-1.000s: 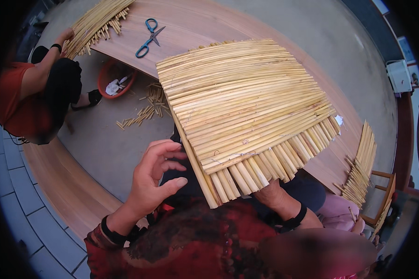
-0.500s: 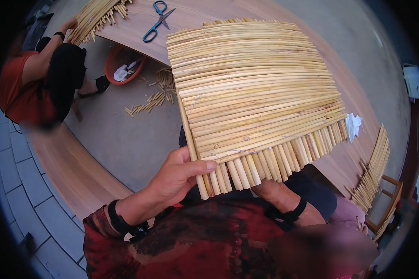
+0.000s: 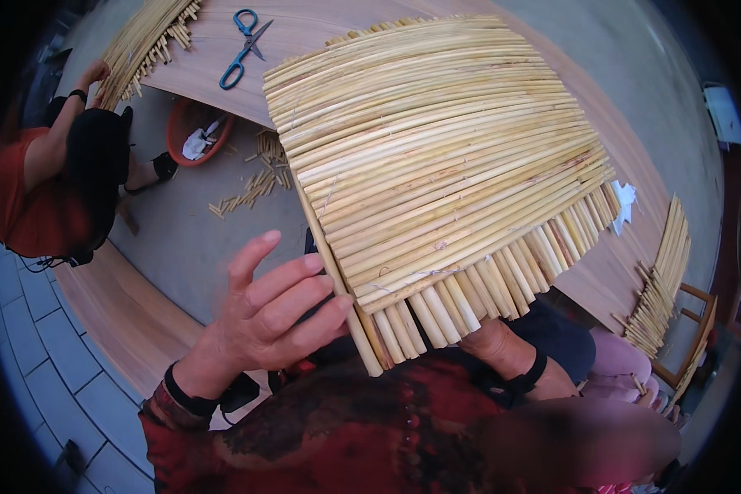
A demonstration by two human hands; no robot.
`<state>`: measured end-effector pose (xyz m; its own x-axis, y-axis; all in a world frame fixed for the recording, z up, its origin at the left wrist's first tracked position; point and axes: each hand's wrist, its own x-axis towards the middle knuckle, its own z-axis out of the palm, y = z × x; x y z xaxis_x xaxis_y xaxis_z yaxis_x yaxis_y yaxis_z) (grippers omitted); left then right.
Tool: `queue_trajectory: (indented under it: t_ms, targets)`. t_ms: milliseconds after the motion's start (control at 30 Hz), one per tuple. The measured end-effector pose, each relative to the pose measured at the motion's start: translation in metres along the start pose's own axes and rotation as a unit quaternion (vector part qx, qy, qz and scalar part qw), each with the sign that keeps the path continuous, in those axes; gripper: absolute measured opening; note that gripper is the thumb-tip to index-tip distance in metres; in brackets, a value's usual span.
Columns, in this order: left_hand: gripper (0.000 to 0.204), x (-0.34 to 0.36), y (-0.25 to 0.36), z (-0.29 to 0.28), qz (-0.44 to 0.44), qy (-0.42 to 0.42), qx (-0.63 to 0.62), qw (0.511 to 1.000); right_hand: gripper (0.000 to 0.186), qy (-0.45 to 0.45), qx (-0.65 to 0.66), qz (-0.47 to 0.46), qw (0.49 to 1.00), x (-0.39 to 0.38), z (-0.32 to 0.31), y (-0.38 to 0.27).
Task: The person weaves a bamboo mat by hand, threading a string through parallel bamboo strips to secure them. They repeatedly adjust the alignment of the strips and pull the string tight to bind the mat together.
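A wide panel of straw-coloured reed sticks [image 3: 445, 140] fills the centre, with long sticks across the top and short crosswise ends along the near edge. My left hand [image 3: 276, 309] is at its left edge with fingers spread, index finger raised and lower fingertips at or just beside the edge stick. My right hand [image 3: 490, 346] supports the panel from below at the near edge, its fingers hidden underneath. Blue-handled scissors [image 3: 246, 49] lie on the wooden table [image 3: 206, 76] beyond the panel.
A co-worker [image 3: 33, 189] at the left handles another reed bundle [image 3: 140, 45]. Below are an orange basin [image 3: 178, 148] and short offcuts [image 3: 251, 193]. At right are more reeds [image 3: 659, 280], white paper [image 3: 622, 206], a wooden frame [image 3: 692, 329] and a person in pink [image 3: 609, 362].
My left hand rose onto the panel's edge, thumb on top, and has since loosened, fingers now spread with the index lifted. The panel has shifted upward in view.
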<state>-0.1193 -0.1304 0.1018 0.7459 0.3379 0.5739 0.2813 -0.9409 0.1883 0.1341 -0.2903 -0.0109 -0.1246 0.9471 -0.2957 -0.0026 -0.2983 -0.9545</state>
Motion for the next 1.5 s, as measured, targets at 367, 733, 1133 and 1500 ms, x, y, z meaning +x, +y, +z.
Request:
queue_trajectory:
  t_ms: [367,733,1133,1500]
  targets:
    - [0.020,0.008,0.016,0.056,0.066,0.067,-0.129,0.987,0.058,0.026,0.062,-0.080,0.995,-0.006,-0.017,0.027]
    - [0.009,0.015,0.018,0.085,0.130,0.061,-0.169,0.975,0.051,-0.022,0.431,-0.024,0.902,-0.010,-0.015,0.031]
    - [0.009,0.011,0.013,0.089,0.101,0.060,-0.178,0.977,0.049,-0.003,0.204,0.015,0.979,-0.001,-0.018,0.015]
    - [0.025,0.111,-0.016,0.043,0.137,0.169,-0.105,0.970,0.045,0.156,-0.455,-0.303,0.823,0.052,-0.052,-0.105]
